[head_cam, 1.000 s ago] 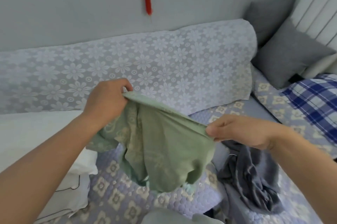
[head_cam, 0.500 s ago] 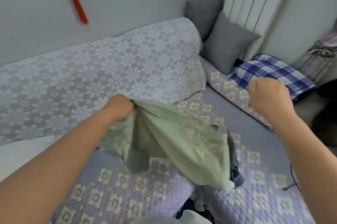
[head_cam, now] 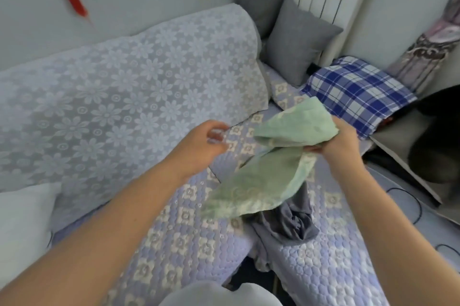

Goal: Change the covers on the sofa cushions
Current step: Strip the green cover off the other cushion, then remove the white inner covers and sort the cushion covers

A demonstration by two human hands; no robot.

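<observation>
The right hand [head_cam: 338,142] grips a pale green cushion cover [head_cam: 268,163], which hangs bunched in the air above the quilted purple sofa seat [head_cam: 189,243] and a crumpled grey cloth [head_cam: 288,223]. The left hand [head_cam: 201,146] hovers just left of the cover, fingers loosely curled, holding nothing. Two grey cushions [head_cam: 298,39] and a blue checked pillow [head_cam: 358,91] sit at the sofa's far end.

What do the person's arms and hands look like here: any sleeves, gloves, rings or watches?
Both forearms are bare as far as the view shows, with no sleeves visible. The left hand and right hand wear no gloves. No watch, bracelet or ring shows, though the image is slightly blurred.
</observation>
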